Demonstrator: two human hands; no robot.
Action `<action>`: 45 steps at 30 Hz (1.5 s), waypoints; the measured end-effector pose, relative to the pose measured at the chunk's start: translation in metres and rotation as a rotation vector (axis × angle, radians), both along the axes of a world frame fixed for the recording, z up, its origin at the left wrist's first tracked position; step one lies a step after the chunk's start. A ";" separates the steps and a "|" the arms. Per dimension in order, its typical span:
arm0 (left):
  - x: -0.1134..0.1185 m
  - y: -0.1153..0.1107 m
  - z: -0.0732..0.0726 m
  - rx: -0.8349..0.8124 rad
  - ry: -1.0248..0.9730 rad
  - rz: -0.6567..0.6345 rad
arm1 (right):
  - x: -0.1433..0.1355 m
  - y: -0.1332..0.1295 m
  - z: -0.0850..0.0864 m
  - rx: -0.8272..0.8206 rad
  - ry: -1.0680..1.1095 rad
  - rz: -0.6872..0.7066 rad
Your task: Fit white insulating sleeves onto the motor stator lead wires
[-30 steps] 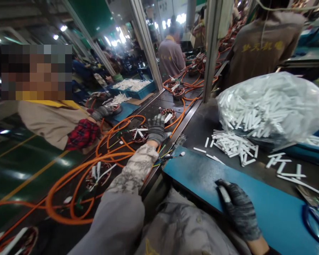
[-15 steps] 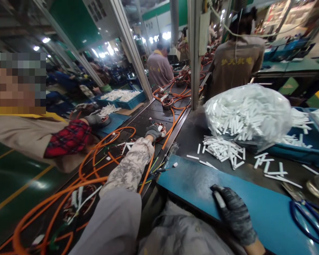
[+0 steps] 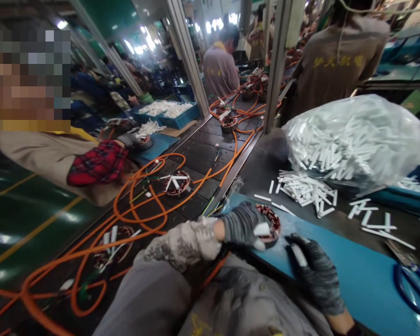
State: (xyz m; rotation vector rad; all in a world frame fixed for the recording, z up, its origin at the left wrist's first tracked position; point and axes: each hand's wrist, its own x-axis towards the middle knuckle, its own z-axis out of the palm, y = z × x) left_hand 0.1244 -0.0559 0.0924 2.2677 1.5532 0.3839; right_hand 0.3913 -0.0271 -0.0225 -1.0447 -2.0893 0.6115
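Observation:
My left hand (image 3: pixel 243 226), in a grey striped glove, grips a motor stator (image 3: pixel 273 224), a ring with copper-coloured windings. The stator is at the left part of a blue board (image 3: pixel 350 261), and a white piece (image 3: pixel 262 229) shows on its near side. My right hand (image 3: pixel 315 270), also gloved, rests over the board just right of the stator. Its fingers are curled around a short white tube (image 3: pixel 298 254). A heap of loose white tubes (image 3: pixel 306 193) lies beyond the board. Blue-handled scissors (image 3: pixel 411 284) lie on the right.
A clear bag (image 3: pixel 357 140) full of white tubes stands behind the heap. Left of me, a dark conveyor (image 3: pixel 196 200) carries more stators (image 3: pixel 177 183) and looped orange cables (image 3: pixel 140 219). A co-worker's plaid sleeve (image 3: pixel 98 163) reaches in at the left. A metal post (image 3: pixel 275 70) rises ahead.
My left hand has brought the stator from the conveyor back to the blue board, close to my right hand. My right hand keeps its curled pose on the board. The view has shifted slightly.

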 end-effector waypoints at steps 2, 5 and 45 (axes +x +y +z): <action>0.024 -0.009 -0.016 0.018 0.135 -0.078 | -0.002 -0.001 0.012 0.092 0.043 0.006; 0.039 -0.032 -0.026 0.081 0.211 0.027 | -0.011 0.002 0.031 0.286 0.057 0.163; 0.044 0.012 -0.011 0.078 -0.038 0.146 | 0.019 0.014 0.049 0.095 0.106 -0.229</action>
